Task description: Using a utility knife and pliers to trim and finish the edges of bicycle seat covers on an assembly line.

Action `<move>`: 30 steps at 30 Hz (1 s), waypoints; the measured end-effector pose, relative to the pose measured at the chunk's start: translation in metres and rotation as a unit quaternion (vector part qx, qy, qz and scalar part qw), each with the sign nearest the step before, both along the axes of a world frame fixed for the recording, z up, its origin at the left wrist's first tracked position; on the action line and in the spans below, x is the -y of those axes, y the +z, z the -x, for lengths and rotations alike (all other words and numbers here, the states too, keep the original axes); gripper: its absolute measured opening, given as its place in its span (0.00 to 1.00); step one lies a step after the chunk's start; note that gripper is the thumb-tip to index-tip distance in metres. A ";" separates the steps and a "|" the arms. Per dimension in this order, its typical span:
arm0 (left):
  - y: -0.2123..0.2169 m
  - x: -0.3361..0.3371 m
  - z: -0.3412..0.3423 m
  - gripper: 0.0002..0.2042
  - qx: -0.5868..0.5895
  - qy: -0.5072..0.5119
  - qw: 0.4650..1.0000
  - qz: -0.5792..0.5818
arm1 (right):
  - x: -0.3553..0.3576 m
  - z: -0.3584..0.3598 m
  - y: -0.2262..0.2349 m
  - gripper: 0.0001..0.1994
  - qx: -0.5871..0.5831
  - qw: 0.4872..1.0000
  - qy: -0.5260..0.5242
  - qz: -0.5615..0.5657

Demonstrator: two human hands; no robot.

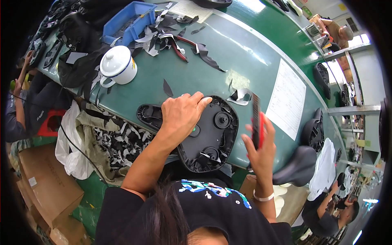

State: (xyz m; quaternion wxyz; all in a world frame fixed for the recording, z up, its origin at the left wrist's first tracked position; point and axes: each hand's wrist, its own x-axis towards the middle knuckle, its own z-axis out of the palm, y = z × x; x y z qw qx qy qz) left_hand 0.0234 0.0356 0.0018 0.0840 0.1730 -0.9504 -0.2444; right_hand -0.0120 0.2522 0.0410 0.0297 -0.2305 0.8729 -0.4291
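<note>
A black bicycle saddle (212,139) lies underside up over the table's near edge, close to my body. Its narrow nose points left, and round plastic bosses and folded cover edges show inside the rim. My left hand (183,110) grips it across the middle, thumb stretched over the underside. Right of the saddle, my right hand (261,143) is raised and closed around a red-handled utility knife (256,122); its long dark blade points away from me, a little blurred. A curled cover scrap (240,96) lies beyond the saddle.
A white enamel mug (118,65), a blue bin (128,24), black scraps (159,36) and red-handled pliers (178,51) occupy the left and far table. Right are a paper sheet (286,100) and another saddle (298,165). A scrap-filled sack (122,143) stands below left. Other people work nearby.
</note>
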 end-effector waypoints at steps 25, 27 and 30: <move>-0.001 -0.016 0.053 0.03 -0.194 -0.200 0.960 0.029 | -0.019 0.047 -0.019 0.25 -0.131 0.967 0.123 -0.182; 0.002 -0.016 0.058 0.03 -0.173 -0.208 0.962 0.021 | -0.019 0.046 -0.013 0.25 -0.141 0.960 0.109 -0.218; 0.005 -0.004 0.050 0.03 -0.321 -0.101 0.940 -0.058 | -0.023 0.024 0.013 0.25 -0.119 0.936 0.127 -0.306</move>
